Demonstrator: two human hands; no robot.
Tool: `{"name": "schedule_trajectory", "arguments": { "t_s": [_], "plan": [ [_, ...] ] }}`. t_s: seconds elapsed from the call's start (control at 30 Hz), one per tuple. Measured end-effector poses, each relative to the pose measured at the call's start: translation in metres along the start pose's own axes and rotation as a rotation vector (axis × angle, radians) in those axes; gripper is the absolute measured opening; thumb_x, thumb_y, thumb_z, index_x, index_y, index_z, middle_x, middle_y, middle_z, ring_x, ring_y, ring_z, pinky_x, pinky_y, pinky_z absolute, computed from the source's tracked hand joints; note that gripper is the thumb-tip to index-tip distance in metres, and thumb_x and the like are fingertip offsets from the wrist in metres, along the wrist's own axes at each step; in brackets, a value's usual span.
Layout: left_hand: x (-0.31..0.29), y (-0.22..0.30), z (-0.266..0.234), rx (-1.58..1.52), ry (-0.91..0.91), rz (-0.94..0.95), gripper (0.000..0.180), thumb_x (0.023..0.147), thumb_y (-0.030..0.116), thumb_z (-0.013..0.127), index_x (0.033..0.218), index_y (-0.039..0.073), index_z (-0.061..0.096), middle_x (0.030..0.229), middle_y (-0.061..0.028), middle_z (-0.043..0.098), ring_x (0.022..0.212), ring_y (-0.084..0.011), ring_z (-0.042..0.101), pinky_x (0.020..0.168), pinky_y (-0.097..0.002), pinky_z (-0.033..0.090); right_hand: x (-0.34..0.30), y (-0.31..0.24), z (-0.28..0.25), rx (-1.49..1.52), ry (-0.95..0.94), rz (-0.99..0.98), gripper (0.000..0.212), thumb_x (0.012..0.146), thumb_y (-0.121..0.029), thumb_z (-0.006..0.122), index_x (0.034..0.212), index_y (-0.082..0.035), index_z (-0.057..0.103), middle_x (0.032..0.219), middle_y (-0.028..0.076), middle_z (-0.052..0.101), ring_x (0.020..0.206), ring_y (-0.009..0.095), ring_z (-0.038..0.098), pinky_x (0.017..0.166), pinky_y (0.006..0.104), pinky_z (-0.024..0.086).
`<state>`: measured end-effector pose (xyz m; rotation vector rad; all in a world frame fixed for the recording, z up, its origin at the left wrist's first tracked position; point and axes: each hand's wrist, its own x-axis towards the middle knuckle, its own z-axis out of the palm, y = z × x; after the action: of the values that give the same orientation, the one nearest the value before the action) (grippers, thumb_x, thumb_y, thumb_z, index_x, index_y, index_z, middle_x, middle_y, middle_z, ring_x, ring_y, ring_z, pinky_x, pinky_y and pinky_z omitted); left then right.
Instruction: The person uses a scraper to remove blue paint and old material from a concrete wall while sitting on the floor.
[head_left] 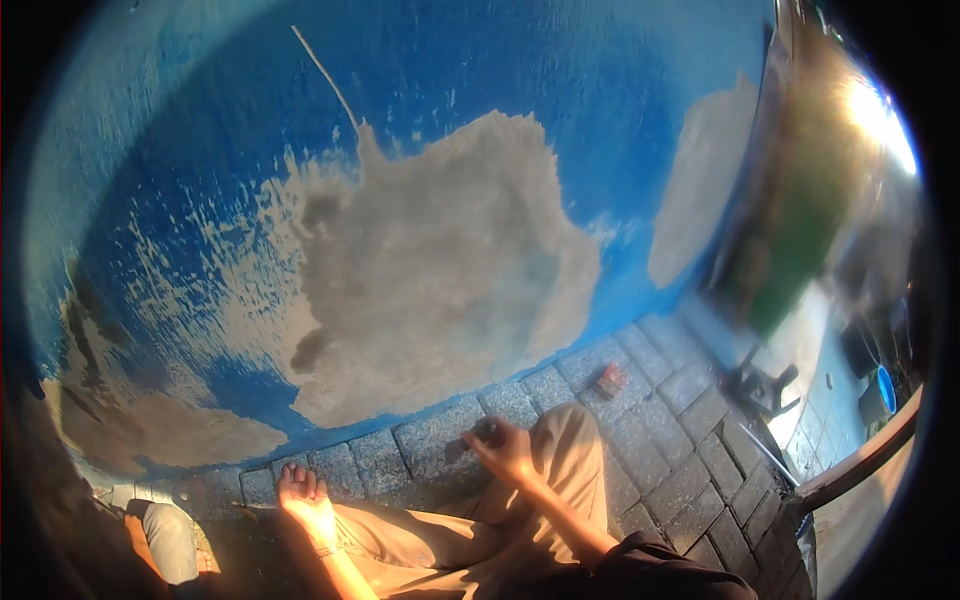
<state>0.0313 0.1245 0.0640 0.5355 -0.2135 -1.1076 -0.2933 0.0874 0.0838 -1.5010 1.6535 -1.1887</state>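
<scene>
"Blue-painted wall [620, 140] dead ahead, rising straight from the grey pavers [690, 440]! And the hands?"

"Right hand [508, 456] is near the wall's foot, just beside the bent knee [572, 445], fingers closed narrow on what looks like a small dark piece [486, 429]; I can't tell what it is. Left hand [305, 492] is half-open, fingers bent, nothing showing in it."

"Where's the danger?"

"That grip, I'd say: fingertips only, it seems, so a knock against the rough surface could jar the piece loose onto the pavers. Scraped knuckles are possible too."

"Could the wall itself misbehave?"

"Maybe: ragged paint [578, 175] round the big grey patch [440, 270] might flake wider if something rubs hard across its edge."

"And its looks!"

"Deep blue up top, bare grey in the middle, darker blotches [307, 352] down the patch's left border, pale scuffing [240, 260] further left, and one thin whitish line [325, 75] climbing from its upper edge."
</scene>
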Motion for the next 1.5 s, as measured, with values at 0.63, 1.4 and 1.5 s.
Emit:
{"name": "schedule_trajectory", "arguments": {
  "t_s": [0.63,1.4,1.5],
  "plan": [
    [0.006,-0.006,-0.003,0.063,0.014,-0.002,0.014,0.089,0.025,0.054,0.086,0.013,0.048,0.069,0.0033,0.042,0.045,-0.0081,0.03,0.035,-0.0222,0.024,0.016,0.068,-0.002,0.66,0.222,0.047,0.029,0.092,-0.028,0.059,0.092,0.0,0.055,0.077,0.008,0.062,0.068,0.015,0.06,0.057,0.0247,0.047],
    [-0.013,0.004,0.024,0.084,-0.037,-0.073,0.014,0.09,0.022,0.053,0.092,0.009,0.047,0.078,0.0017,0.039,0.061,-0.0103,0.033,0.055,-0.0234,0.027,0.171,-0.276,-0.065,-0.252,-0.044,-2.063,0.024,0.063,-0.024,0.066,0.06,-0.012,0.045,0.05,-0.002,0.041,0.043,0.016,0.048,0.038,0.0318,0.038],
    [-0.01,0.007,0.015,0.042,-0.071,-0.1,0.015,0.091,0.023,0.052,0.095,0.009,0.047,0.079,0.0015,0.039,0.062,-0.0106,0.033,0.056,-0.0237,0.027,0.181,-0.281,-0.072,-0.348,0.077,-2.044,0.024,0.059,-0.029,0.066,0.063,-0.012,0.049,0.051,-0.003,0.043,0.044,0.016,0.05,0.038,0.0316,0.04]
  ]
}}
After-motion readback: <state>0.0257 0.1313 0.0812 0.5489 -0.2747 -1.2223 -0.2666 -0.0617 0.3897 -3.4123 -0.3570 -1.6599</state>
